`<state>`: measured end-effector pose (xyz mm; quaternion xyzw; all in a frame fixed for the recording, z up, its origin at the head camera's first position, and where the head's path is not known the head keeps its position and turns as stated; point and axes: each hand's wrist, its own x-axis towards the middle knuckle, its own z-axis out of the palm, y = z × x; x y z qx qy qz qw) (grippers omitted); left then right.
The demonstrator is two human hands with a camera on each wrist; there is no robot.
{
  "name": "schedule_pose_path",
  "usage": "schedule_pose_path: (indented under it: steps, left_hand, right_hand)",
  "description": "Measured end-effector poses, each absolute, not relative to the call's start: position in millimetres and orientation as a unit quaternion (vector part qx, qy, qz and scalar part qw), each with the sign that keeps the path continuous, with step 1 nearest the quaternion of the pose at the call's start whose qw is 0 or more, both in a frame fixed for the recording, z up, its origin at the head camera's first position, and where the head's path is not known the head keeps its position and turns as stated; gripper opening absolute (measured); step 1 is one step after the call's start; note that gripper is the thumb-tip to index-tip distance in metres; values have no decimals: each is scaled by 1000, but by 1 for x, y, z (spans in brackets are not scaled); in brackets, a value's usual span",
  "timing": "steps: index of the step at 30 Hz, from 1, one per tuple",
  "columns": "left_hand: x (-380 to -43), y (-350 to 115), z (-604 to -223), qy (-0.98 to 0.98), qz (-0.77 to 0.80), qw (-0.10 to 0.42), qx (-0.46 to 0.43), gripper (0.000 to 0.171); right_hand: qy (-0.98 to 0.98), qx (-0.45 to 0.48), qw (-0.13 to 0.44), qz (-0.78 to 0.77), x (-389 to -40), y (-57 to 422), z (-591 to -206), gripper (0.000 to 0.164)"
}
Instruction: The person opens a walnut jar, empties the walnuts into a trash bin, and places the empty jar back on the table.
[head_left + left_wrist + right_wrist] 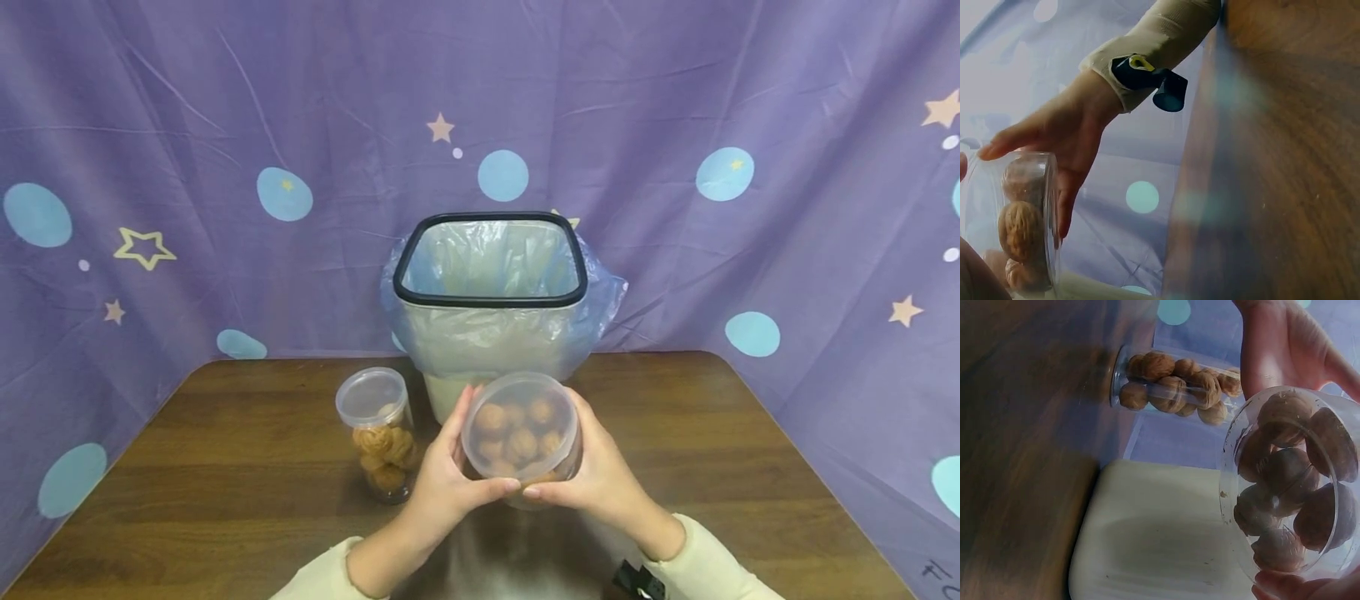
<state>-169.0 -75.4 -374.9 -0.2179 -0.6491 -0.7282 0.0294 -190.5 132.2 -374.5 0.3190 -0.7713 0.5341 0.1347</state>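
Note:
Both hands hold a wide clear plastic jar of walnuts (517,429) above the table, in front of the bin. My left hand (442,483) grips its left side and my right hand (609,482) its right, thumbs on the near side below the translucent lid. Seen from the right wrist, several walnuts show through the jar's round bottom, which is raised off the wood. In the left wrist view the right hand (1075,128) spreads round the jar's wall. A taller, narrow jar of walnuts (1175,387), lidded, stands upright left of my left hand.
Behind the held jar stands a pale bin (442,396) with a black rim and a bluish plastic liner folded over it. The wooden table (247,467) ends at a purple patterned curtain (330,108). A black device (639,578) is at the right sleeve.

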Motion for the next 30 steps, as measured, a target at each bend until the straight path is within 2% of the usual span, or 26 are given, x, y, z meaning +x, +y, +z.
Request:
schedule_pose_path:
  steps: [7, 15, 25, 30]
  left_hand:
    - [-173, -82, -385, -637, -716, 38, -283, 117]
    - [-187, -97, -387, -656, -646, 53, -387, 118]
    - [-211, -110, -377, -587, -617, -15, -525, 116]
    - [-218, -110, -369, -553, -606, -65, -568, 116]
  right_hand:
    - [-791, 297, 140, 517, -188, 134, -375, 107]
    - [-770, 326, 130, 533, -192, 144, -373, 109]
    - [-690, 425, 15, 585, -193, 153, -371, 101]
    - [-660, 476, -12, 582, -193, 150, -372, 99]
